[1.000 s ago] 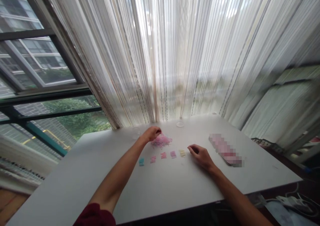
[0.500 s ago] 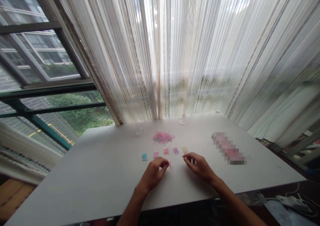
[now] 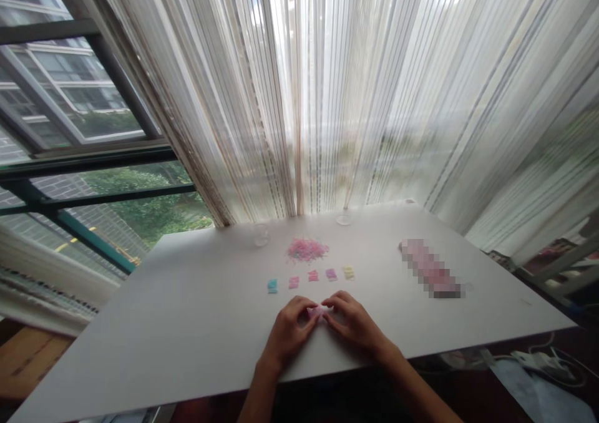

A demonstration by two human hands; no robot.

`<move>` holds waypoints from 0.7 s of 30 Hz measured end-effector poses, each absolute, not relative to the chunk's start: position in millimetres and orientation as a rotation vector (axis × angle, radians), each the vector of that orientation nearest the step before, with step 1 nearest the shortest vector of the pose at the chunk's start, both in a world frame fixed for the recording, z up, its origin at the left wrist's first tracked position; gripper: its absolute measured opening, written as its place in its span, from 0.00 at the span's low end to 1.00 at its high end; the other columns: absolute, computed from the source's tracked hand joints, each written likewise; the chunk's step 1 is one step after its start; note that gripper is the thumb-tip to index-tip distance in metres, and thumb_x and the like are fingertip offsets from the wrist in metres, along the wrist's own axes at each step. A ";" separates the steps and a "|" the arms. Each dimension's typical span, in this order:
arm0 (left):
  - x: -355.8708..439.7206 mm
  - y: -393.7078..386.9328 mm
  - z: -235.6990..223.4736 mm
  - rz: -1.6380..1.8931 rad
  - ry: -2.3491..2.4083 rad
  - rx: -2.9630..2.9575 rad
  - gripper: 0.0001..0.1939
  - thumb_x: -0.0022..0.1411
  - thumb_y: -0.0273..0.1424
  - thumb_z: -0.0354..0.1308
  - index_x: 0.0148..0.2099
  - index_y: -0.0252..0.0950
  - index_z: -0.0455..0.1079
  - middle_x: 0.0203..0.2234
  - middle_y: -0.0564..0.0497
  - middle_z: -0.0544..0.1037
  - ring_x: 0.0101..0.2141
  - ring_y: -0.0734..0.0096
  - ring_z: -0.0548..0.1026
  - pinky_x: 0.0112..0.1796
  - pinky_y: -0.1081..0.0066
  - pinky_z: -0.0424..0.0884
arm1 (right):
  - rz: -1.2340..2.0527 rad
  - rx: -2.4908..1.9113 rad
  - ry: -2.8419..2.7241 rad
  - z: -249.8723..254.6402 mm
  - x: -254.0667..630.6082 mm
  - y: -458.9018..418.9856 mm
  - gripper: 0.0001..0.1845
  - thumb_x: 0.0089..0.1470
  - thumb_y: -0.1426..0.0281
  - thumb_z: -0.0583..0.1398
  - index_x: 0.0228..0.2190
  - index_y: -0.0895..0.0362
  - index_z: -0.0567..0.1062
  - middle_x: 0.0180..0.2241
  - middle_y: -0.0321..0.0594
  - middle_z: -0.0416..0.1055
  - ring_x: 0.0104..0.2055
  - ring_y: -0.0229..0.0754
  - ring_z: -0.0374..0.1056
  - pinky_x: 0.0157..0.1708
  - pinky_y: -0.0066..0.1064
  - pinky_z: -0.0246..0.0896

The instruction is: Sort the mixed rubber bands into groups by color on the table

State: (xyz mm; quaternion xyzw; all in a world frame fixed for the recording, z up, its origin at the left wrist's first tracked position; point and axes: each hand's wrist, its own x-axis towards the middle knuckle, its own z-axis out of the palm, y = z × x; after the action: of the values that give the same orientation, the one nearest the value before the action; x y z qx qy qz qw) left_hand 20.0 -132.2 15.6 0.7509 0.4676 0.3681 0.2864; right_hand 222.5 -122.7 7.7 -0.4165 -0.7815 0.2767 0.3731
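Close to the front of the table, my left hand (image 3: 287, 329) pinches a few small pink strips (image 3: 316, 312). My right hand (image 3: 354, 326) meets it from the other side, its thumb and fingertips closed on the same strips. Fingers partly cover the strips, so their exact kind is unclear. Just beyond lies a row of small sorted groups: blue (image 3: 272, 286), pink (image 3: 294, 282), deeper pink (image 3: 313, 276), purple (image 3: 331, 274) and yellow (image 3: 349, 272). Behind that row is a loose, mostly pink pile of strips (image 3: 307, 249).
A clear cup-like container (image 3: 261, 235) and a clear round lid or dish (image 3: 344, 220) stand at the white table's (image 3: 187, 323) back edge. To the right lies a pixelated pink object (image 3: 428, 267). Sheer curtains (image 3: 327, 98) hang behind the table.
My left hand has come back from the pile towards me with pink strips. My right hand has moved left, and both hands now meet at the strips.
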 end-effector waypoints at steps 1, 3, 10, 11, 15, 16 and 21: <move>20.0 -132.6 16.0 0.991 1.246 2.012 0.07 0.64 0.32 0.58 0.44 0.40 0.74 0.39 0.47 0.77 0.40 0.66 0.76 0.43 0.66 0.75 | 0.707 -1.072 -2.000 7.8 222.4 -122.8 0.08 0.59 0.71 0.60 0.41 0.53 0.77 0.38 0.42 0.72 0.41 0.44 0.71 0.43 0.36 0.69; 19.5 -133.1 15.7 1.002 1.243 2.013 0.07 0.64 0.32 0.58 0.44 0.40 0.74 0.39 0.47 0.78 0.40 0.66 0.76 0.43 0.67 0.75 | 0.705 -1.086 -1.996 7.9 221.8 -122.6 0.07 0.59 0.72 0.59 0.38 0.54 0.77 0.37 0.42 0.72 0.40 0.44 0.71 0.42 0.35 0.69; 14.2 -133.7 8.4 1.093 1.348 1.993 0.10 0.66 0.37 0.58 0.46 0.40 0.74 0.36 0.48 0.79 0.34 0.67 0.76 0.38 0.67 0.76 | 0.710 -1.106 -1.977 9.1 221.0 -121.7 0.07 0.60 0.73 0.58 0.35 0.54 0.77 0.35 0.41 0.72 0.38 0.42 0.71 0.40 0.33 0.68; 13.9 -133.6 8.0 1.107 1.367 1.992 0.11 0.66 0.38 0.58 0.47 0.40 0.73 0.37 0.48 0.79 0.34 0.67 0.76 0.38 0.66 0.76 | 0.706 -1.101 -1.975 9.2 221.2 -121.7 0.07 0.59 0.73 0.58 0.35 0.54 0.77 0.35 0.41 0.72 0.38 0.42 0.70 0.40 0.33 0.68; 13.8 -133.0 7.6 1.103 1.431 2.020 0.11 0.66 0.38 0.57 0.47 0.39 0.73 0.39 0.46 0.79 0.34 0.67 0.76 0.39 0.65 0.76 | 0.645 -1.133 -1.948 7.8 221.9 -121.6 0.06 0.59 0.74 0.58 0.34 0.55 0.76 0.34 0.41 0.71 0.37 0.43 0.70 0.39 0.33 0.67; 13.9 -133.0 7.6 1.087 1.444 2.032 0.11 0.67 0.37 0.56 0.48 0.39 0.73 0.39 0.46 0.78 0.34 0.66 0.76 0.40 0.64 0.76 | 0.626 -1.147 -1.940 7.2 221.9 -121.5 0.06 0.58 0.74 0.58 0.33 0.55 0.76 0.34 0.41 0.71 0.37 0.43 0.70 0.39 0.34 0.67; 15.8 -134.9 10.2 0.976 1.417 2.197 0.14 0.66 0.35 0.58 0.52 0.39 0.71 0.42 0.45 0.78 0.40 0.61 0.75 0.44 0.58 0.74 | 0.567 -1.183 -1.939 3.6 220.4 -121.0 0.05 0.57 0.76 0.59 0.32 0.56 0.75 0.33 0.41 0.70 0.37 0.43 0.69 0.39 0.34 0.67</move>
State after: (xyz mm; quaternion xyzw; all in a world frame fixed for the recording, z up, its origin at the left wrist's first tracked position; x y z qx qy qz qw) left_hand 15.8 -134.9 10.2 0.7752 0.4999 0.3445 0.1746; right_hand 220.4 -121.0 3.6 -0.4652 -0.7628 0.2230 0.3898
